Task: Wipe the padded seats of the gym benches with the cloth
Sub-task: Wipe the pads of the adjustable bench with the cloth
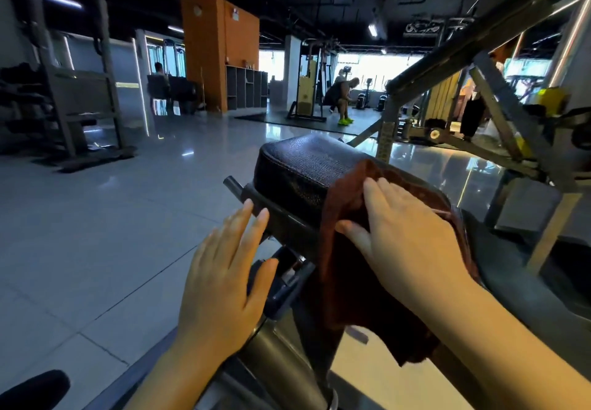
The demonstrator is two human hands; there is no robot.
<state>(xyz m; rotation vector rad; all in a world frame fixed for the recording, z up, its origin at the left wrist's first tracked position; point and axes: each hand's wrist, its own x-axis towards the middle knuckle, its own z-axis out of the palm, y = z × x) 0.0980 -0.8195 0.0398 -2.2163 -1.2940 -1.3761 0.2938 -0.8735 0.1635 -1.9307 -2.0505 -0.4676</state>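
The padded seat [297,166] is black, grained leather-like material with a stitched seam along its edge, glossy where light falls on it. A rust-brown cloth [348,269] is draped over its near right end and hangs down the front of the bench. The right hand [406,233] lies flat on the cloth, fingers straight, thumb pressing the fabric against the seat's side. The left hand [224,278] is spread, fingertips at the frame under the seat. Far back, grey cubby shelves [246,88] stand beside an orange pillar [211,48]; their contents are too small to tell.
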